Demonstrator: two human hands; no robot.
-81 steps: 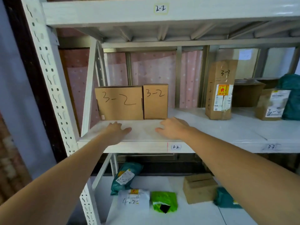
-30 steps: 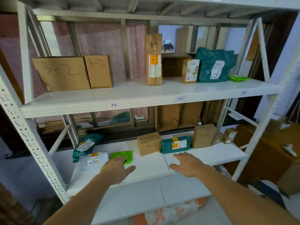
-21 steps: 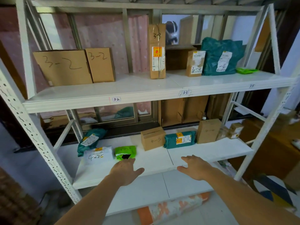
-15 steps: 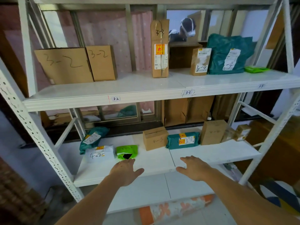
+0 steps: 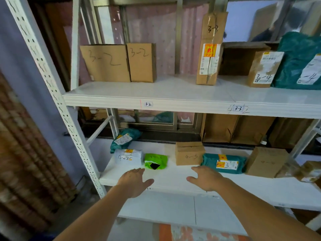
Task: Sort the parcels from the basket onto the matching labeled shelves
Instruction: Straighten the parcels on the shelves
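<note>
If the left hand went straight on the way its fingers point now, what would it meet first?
Most likely the bright green mailer. The left hand is open, its fingers aimed up and slightly right over the lower shelf; the white parcel marked 4-2 lies just left. Depth is unclear.

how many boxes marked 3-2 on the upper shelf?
2. A wide brown cardboard box at the left of the white upper shelf, and a narrower brown cardboard box directly to its right, apparently touching. None looks hidden behind them.
</note>
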